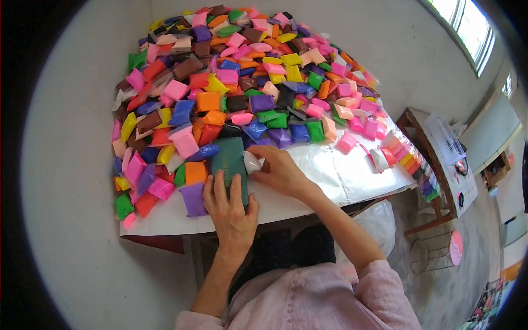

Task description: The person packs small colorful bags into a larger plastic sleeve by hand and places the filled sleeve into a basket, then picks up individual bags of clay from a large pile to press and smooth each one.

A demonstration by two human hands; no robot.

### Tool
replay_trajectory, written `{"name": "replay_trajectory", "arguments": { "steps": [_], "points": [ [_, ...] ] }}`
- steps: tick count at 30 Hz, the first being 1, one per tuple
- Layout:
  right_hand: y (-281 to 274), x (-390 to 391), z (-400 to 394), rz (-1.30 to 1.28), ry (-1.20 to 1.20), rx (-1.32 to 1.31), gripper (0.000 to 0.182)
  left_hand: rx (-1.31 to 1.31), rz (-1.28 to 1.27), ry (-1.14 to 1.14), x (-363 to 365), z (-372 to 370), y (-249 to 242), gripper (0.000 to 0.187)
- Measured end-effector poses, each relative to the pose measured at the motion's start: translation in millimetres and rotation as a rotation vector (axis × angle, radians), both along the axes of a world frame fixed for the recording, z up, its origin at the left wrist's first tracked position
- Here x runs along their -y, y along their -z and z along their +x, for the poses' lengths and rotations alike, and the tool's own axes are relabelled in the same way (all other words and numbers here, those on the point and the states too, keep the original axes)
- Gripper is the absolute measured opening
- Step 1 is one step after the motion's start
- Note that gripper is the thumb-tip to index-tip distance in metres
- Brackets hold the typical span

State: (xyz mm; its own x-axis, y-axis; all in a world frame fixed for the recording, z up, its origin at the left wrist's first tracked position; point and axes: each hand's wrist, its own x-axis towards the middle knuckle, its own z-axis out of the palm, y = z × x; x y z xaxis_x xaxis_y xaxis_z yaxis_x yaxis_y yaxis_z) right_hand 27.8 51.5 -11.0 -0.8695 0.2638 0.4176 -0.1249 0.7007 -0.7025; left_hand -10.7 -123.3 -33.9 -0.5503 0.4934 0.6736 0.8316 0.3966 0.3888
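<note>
My left hand (232,212) lies with its fingers stretched over a dark green rectangular block (228,154) with faint lettering, which looks like a box or a thick book. At the right side of that block, my right hand (280,171) pinches a small white packet (251,161) between thumb and fingers. The packet touches or nearly touches the block's edge. Close to my left hand lie a purple packet (193,199) and an orange packet (196,172). Behind the block rises a big heap of small, soft-looking wrapped packets (263,103) in many colours.
A silvery white sheet (308,187) covers the table. Several packets (407,157) stand in a coloured row at its right end. Farther right are a wooden table (421,129) with a clear plastic container (444,140), and a stool with a pink seat (456,247). A plastic bag (378,224) hangs below the table edge.
</note>
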Motion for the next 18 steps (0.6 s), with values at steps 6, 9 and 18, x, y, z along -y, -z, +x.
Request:
{"name": "replay_trajectory", "arguments": {
  "steps": [6,9,18],
  "points": [
    [1.3,9.4,2.3,0.081,0.112,-0.004,0.055,0.000,0.048,0.035,-1.8,0.8,2.4,0.046],
    [2.0,13.4,5.5,0.067,0.138,-0.009,0.053,0.030,0.078,0.053,-2.8,2.9,2.6,0.046],
    [-3.6,14.1,29.0,-0.052,0.116,0.091,0.067,0.008,0.057,0.049,2.9,5.0,-15.2,0.052]
  ]
}}
